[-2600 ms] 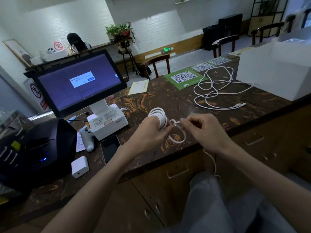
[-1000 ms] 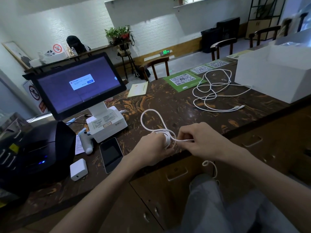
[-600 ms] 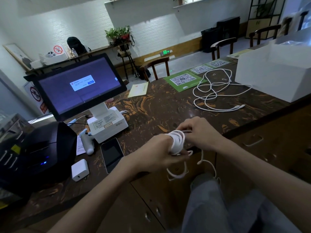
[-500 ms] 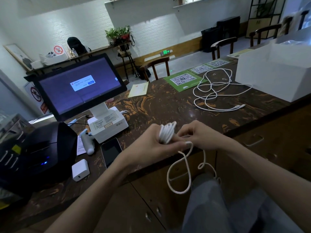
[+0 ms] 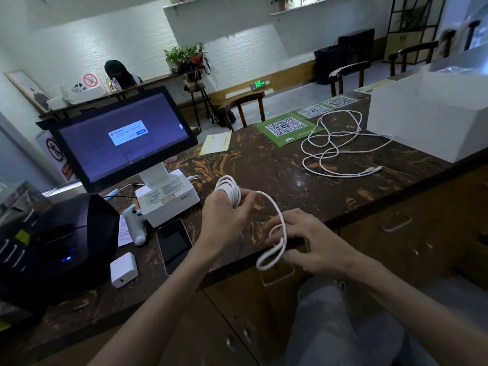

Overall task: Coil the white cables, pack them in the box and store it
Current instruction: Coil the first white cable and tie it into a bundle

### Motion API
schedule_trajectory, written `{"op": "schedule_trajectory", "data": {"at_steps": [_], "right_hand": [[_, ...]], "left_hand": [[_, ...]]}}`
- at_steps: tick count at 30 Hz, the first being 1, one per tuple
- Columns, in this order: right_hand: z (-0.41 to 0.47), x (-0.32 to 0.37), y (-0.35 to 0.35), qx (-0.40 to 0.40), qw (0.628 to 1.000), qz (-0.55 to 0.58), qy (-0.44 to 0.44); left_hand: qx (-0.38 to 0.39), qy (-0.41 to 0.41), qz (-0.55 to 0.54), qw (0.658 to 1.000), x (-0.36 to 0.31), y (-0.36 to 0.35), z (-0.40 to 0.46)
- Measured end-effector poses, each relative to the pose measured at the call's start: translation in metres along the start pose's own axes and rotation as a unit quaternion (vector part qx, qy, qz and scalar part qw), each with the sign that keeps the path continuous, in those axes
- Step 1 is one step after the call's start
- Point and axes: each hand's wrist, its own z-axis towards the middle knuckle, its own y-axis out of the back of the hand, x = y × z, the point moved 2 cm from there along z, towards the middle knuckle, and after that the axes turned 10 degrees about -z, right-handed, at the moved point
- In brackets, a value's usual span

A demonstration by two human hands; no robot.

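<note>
White cables, 2 — coiled cable (image 5: pixel 229 192) wound round fingers of the left hand (image 5: pixel 225 216), thumb pinching it, tail looped over spread fingers of the right hand (image 5: pixel 313 243) at the surface (image 5: pixel 264 165) edge; loose cable (image 5: pixel 333 150) beside white box (image 5: pixel 433 120). QR placards (image 5: pixel 286 127), 3 — screen text unreadable.

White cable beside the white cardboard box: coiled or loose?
Loose: the thin white cable sprawls in untidy loops across the dark marbled counter.

My left hand (image 5: pixel 224 215) grips the coiled cable (image 5: pixel 229 192); its tail loops over my right hand (image 5: pixel 314 243), grip unclear from here. Second cable (image 5: pixel 333 151) lies loose just left of the white box (image 5: pixel 433 128).
</note>
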Motion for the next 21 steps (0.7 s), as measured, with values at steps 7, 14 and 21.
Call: {"op": "schedule_trajectory", "data": {"at_steps": [7, 14, 21], "right_hand": [[0.008, 0.017, 0.003, -0.098, 0.993, 0.061, -0.04], [0.006, 0.026, 0.027, -0.053, 0.992, 0.11, 0.019], [0.011, -0.011, 0.052, -0.14, 0.931, 0.309, -0.135]], "left_hand": [[0.019, -0.148, 0.249, 0.957, 0.003, -0.009, 0.004], [0.2, -0.063, 0.354, 0.911, 0.034, -0.007, 0.0], [0.432, 0.163, -0.088, 0.883, 0.0, -0.017, -0.045]]}}
